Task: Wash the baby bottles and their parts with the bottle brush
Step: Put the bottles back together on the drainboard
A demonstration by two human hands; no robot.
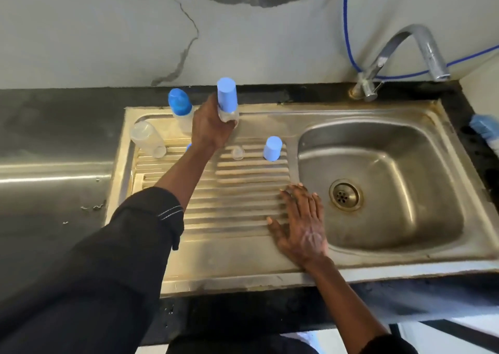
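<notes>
Your left hand (210, 128) curls around a clear plastic baby bottle with a pale blue cap (227, 99) at the far side of the ribbed steel drainboard (237, 210), while your right hand (301, 228) lies flat on it, fingers spread, with a loose pale blue cap (272, 148) between them.

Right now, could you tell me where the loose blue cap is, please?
In the head view, the loose blue cap stands on the drainboard, between the small clear part and the basin.
</notes>
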